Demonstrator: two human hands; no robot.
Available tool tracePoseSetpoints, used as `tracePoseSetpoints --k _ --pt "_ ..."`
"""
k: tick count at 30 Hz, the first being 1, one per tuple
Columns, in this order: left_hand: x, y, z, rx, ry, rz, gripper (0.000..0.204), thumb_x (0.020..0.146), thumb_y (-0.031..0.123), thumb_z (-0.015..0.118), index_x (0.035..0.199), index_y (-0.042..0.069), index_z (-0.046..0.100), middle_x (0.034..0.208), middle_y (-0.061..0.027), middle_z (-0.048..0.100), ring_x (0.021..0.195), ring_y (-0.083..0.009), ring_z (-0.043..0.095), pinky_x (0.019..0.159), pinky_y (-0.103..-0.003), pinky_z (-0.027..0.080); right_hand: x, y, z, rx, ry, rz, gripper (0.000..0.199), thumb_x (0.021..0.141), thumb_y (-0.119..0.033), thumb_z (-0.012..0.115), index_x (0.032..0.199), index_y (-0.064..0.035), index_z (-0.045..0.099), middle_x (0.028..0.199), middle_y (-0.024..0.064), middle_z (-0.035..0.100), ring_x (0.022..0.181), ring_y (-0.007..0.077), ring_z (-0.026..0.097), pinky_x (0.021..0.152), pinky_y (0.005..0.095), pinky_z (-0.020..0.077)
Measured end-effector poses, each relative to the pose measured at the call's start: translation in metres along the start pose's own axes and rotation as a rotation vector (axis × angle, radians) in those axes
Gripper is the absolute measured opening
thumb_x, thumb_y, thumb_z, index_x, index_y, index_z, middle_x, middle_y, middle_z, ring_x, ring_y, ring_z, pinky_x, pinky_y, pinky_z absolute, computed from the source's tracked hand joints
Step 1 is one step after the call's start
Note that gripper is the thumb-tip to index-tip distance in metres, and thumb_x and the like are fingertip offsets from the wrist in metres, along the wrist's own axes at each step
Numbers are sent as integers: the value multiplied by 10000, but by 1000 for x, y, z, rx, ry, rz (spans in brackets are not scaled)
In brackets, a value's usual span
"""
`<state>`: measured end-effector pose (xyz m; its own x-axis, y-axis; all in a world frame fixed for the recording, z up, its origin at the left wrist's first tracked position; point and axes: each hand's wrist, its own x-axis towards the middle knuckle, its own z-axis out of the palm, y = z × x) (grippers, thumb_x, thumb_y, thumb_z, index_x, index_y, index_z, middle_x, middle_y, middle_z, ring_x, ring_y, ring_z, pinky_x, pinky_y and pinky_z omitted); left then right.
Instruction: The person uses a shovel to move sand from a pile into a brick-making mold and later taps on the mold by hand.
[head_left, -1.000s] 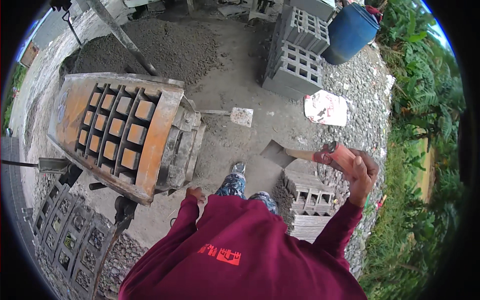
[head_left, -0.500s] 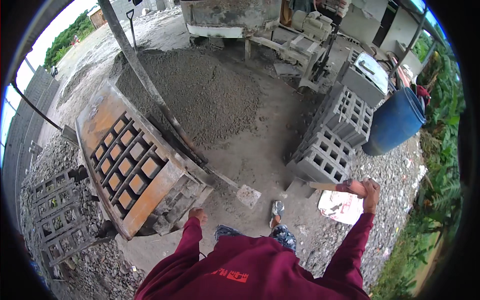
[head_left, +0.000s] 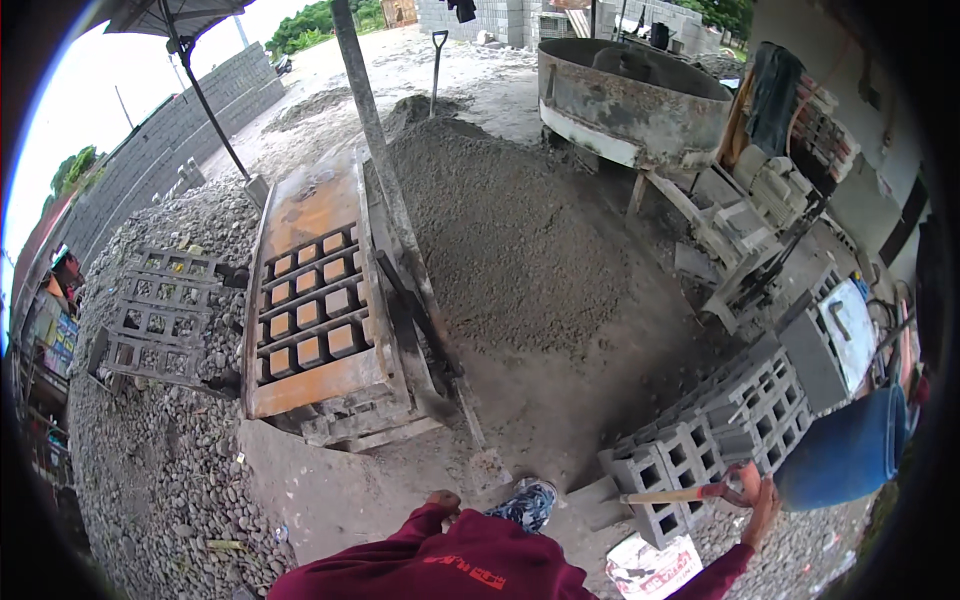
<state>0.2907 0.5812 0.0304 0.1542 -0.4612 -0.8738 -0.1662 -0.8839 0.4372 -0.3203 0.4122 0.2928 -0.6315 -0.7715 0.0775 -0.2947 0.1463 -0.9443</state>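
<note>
My right hand (head_left: pixel 765 508) is closed around the reddish grip of a shovel (head_left: pixel 665 495) with a wooden shaft. Its grey blade (head_left: pixel 597 502) points left, low beside stacked hollow concrete blocks (head_left: pixel 690 465). Close to my body, my left hand (head_left: pixel 444 501) hangs with its fingers curled and nothing visible in them. Ahead of it and to the left stands a block mould (head_left: pixel 312 385), a long steel frame with a rusty orange top and rows of square cores between dark slots. A large heap of grey, damp-looking mix (head_left: pixel 510 240) lies beyond.
A slanted metal post (head_left: pixel 385 150) rises beside the mould. Metal grids (head_left: pixel 165 320) rest on gravel (head_left: pixel 150 460) at left. A round mixer pan (head_left: pixel 640 105) stands at the back right. A blue barrel (head_left: pixel 840 450) lies past the blocks, and a printed white sack (head_left: pixel 655 565) is near my right arm.
My view has swung right, then settled with the mould more upright and the blocks lower right. The shovel remains in my right hand; my left hand stays curled near my body.
</note>
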Motion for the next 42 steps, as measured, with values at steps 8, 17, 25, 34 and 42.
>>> tracePoseSetpoints --k 8,17,25,34,42 --pt "72 60 -20 -51 137 -318 317 841 190 446 858 -26 678 824 -136 711 670 -247 695 568 -363 564 37 -55 -4 -500 -301 -207 389 909 -344 537 745 9 547 600 36 451 589 135 402 569 324 346" --pt "201 266 3 33 93 -97 240 844 232 526 847 54 686 751 -140 693 629 -244 688 560 -361 558 83 -190 162 -404 -224 -123 414 933 -357 554 1016 33 665 835 202 665 765 210 628 675 346 497" --pt "211 478 -44 -375 184 232 317 885 298 527 1097 66 567 730 -93 655 570 -170 630 476 -322 507 139 -105 392 -621 -1156 -33 393 796 -321 689 1024 -3 648 846 162 674 758 238 653 679 337 498" --pt "279 340 -46 180 673 -73 258 831 203 497 856 15 672 752 -192 674 588 -257 678 475 -367 547 215 -119 527 -640 -1462 -143 318 817 -298 654 969 -18 657 749 144 659 685 220 642 643 339 487" --pt "260 424 43 -500 280 -411 273 801 270 497 836 53 658 979 -193 676 898 -319 663 777 -436 529 350 -71 611 -876 -1729 -375 381 804 -366 627 973 -27 664 898 199 666 865 340 644 773 393 490"
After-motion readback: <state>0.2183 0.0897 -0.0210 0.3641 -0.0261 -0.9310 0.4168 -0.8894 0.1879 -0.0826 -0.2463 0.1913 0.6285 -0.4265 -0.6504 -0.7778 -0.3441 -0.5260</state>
